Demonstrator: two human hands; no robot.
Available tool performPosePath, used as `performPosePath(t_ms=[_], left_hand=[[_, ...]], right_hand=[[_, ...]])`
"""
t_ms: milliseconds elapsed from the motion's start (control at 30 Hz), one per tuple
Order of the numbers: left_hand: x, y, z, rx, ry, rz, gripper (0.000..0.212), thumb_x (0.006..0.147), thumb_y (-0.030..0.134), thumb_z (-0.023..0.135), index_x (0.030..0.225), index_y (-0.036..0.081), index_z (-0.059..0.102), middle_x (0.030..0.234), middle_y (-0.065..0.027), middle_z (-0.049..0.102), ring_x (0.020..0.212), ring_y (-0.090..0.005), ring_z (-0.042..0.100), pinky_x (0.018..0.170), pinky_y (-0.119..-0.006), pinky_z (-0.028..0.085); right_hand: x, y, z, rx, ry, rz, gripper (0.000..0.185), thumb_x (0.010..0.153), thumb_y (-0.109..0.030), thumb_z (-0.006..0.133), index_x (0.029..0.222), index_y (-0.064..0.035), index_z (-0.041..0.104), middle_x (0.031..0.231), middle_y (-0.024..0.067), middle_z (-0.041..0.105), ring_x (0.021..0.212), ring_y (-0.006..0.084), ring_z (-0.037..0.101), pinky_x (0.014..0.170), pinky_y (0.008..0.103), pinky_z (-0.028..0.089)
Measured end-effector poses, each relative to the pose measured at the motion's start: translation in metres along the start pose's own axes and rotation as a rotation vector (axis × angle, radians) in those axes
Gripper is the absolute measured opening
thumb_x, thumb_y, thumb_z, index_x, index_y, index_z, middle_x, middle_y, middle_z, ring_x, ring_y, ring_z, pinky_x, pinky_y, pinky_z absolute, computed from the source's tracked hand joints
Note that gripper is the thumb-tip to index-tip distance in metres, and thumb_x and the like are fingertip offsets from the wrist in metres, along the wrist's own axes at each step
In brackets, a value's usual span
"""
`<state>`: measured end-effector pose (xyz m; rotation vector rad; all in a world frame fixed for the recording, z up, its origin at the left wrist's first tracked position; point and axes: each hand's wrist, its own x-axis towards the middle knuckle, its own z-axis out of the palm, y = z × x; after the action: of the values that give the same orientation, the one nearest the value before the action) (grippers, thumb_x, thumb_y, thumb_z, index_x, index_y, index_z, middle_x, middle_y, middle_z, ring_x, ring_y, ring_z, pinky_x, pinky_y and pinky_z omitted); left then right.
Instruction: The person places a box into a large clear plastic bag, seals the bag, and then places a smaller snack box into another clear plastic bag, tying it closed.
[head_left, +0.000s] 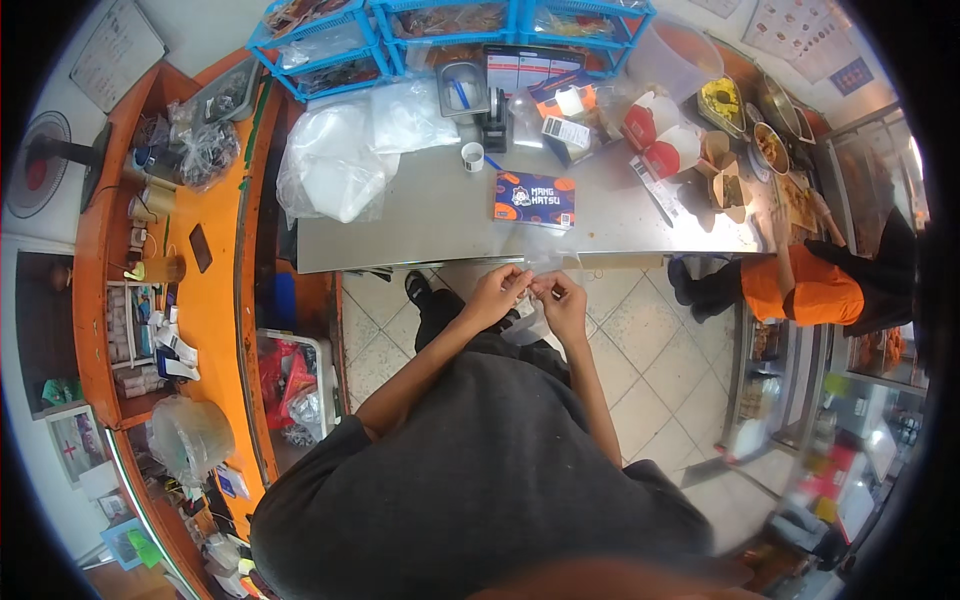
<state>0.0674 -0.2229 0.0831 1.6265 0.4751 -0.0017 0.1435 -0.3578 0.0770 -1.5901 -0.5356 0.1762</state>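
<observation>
Just off the front edge of the metal table, my left hand (500, 291) and my right hand (562, 298) meet with fingertips pinched together. Between them they grip a clear plastic bag (528, 327). Part of the bag hangs below my fingers, and part spreads above them toward the table edge. Its exact shape is hard to make out. Beyond my hands, a dark blue and orange printed food box (534, 198) lies closed on the table. Behind it stand a small white cup (472, 157) and a black upright device (493, 120).
The steel table (420, 232) carries plastic bags (337, 154), a steel tub (462, 88) and red-and-white cartons (660, 139). Blue basket racks (450, 30) stand behind. Left is an orange counter (214, 300). At right, a person in an orange apron (802, 289) works by food trays.
</observation>
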Motion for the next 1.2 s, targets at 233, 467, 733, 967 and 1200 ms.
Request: performPosePath(t_ms=[233,467,733,967,1200], left_hand=[[-0.001,-0.009,0.001,-0.236,0.001,-0.001,0.034,0.101,0.036,0.051,0.098,0.003,0.059,0.081,-0.0031,0.061,0.077,-0.0105,0.059,0.067,-0.026,0.047],[0.006,-0.021,0.000,-0.143,-0.071,0.032,0.032,0.102,0.034,0.047,0.109,0.004,0.058,0.095,-0.0026,0.061,0.088,-0.0092,0.057,0.074,-0.027,0.048],[-0.002,0.010,0.005,-0.376,-0.103,0.015,0.034,0.097,0.030,0.059,0.116,0.002,0.056,0.103,-0.0020,0.061,0.096,-0.0099,0.056,0.081,-0.027,0.047],[-0.002,0.022,0.003,0.105,0.078,0.222,0.032,0.091,0.031,0.068,0.090,-0.001,0.063,0.072,-0.0090,0.062,0.063,-0.0137,0.056,0.061,-0.033,0.045],[0.013,-0.001,-0.007,0.323,0.208,0.246,0.057,0.099,0.041,0.050,0.064,-0.003,0.053,0.054,-0.0199,0.048,0.048,-0.0269,0.043,0.052,-0.043,0.038]], right_hand=[[-0.001,-0.005,-0.007,-0.106,-0.065,0.204,0.035,0.099,-0.024,0.058,0.073,-0.0002,0.058,0.063,-0.0021,0.053,0.058,0.0065,0.047,0.051,0.0247,0.037],[0.002,-0.001,0.003,0.078,0.067,0.091,0.015,0.093,-0.006,0.063,0.079,-0.0007,0.062,0.069,-0.0006,0.058,0.062,0.0064,0.052,0.057,0.0223,0.043],[0.002,0.009,-0.011,-0.126,-0.017,0.305,0.005,0.092,-0.001,0.061,0.089,0.0020,0.064,0.080,0.0035,0.064,0.073,0.0120,0.061,0.064,0.0249,0.050],[0.004,0.008,-0.029,0.047,-0.030,0.447,0.016,0.099,-0.014,0.054,0.094,-0.0001,0.061,0.081,0.0042,0.063,0.075,0.0089,0.057,0.058,0.0238,0.044],[0.010,-0.001,-0.015,0.593,-0.046,0.515,0.033,0.100,-0.031,0.048,0.102,0.0000,0.061,0.094,0.0064,0.063,0.086,0.0150,0.058,0.072,0.0310,0.048]])
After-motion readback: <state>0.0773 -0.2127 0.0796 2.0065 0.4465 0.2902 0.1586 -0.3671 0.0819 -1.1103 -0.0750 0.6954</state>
